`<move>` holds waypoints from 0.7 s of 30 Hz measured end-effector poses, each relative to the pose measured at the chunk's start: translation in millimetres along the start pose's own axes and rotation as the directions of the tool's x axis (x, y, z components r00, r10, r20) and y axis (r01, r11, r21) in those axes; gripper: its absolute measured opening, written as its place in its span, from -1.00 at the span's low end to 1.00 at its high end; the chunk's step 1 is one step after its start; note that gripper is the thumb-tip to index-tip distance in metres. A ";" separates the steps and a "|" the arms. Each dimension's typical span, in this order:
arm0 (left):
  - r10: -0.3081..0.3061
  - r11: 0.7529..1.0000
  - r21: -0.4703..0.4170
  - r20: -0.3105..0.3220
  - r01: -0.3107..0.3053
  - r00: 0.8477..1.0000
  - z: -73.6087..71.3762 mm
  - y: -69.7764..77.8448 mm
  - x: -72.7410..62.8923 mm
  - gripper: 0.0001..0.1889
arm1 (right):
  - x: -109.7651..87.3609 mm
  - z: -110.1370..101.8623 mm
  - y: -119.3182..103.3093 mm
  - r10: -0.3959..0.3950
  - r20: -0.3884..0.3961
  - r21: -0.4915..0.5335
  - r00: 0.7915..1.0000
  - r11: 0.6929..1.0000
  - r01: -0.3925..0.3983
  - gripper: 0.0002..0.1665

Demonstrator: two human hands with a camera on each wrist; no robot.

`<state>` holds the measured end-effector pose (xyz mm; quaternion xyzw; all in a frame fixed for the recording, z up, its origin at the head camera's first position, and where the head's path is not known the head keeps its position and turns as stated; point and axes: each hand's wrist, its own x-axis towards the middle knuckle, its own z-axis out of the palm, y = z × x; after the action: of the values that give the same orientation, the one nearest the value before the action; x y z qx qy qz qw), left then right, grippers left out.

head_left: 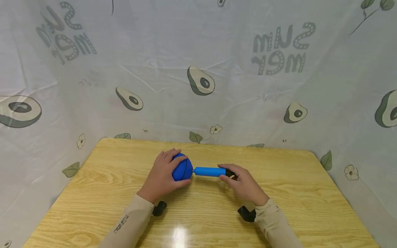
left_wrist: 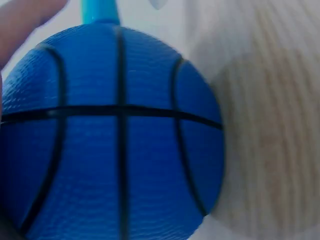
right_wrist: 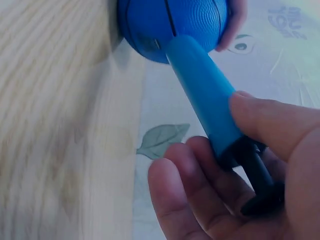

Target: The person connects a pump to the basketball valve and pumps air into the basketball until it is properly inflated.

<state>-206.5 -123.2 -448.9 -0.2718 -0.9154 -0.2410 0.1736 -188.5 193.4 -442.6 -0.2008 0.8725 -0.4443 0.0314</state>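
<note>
A small blue basketball (head_left: 182, 169) with black seams sits toward the middle of the wooden table. My left hand (head_left: 165, 174) grips it from the left, fingers over the top and thumb along the near side. Pointing at the ball's right side is a light-blue hand pump (head_left: 210, 171), its tip right at the ball's surface. My right hand (head_left: 240, 181) holds the pump near its rear end, thumb on the barrel (right_wrist: 210, 100). The black plunger rod and handle (right_wrist: 262, 192) stick out of the barrel inside my palm.
The wooden table (head_left: 198, 220) reaches back to a pale curtain (head_left: 167, 103) printed with avocados, leaves and lettering. Black wrist-worn pieces show beneath the left sleeve (head_left: 133, 217) and the right sleeve (head_left: 274, 220).
</note>
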 end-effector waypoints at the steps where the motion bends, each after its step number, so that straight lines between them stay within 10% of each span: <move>1: -0.009 1.000 0.007 -0.001 0.009 1.000 0.5 -0.1 0.4 -0.18 | 0.5 0.7 -0.8 0.006 -0.011 0.015 1.000 1.000 -0.006 -0.48; 21: -0.058 0.998 -0.005 -0.022 0.058 0.998 2.5 -4.1 -2.8 -0.28 | 0.6 -3.0 7.1 0.053 -0.052 0.020 0.997 0.998 -0.052 -0.55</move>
<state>-207.1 -126.0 -453.6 -0.2429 -0.9203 -0.2509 0.1762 -192.0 199.2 -446.3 -0.1659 0.8739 -0.4564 0.0218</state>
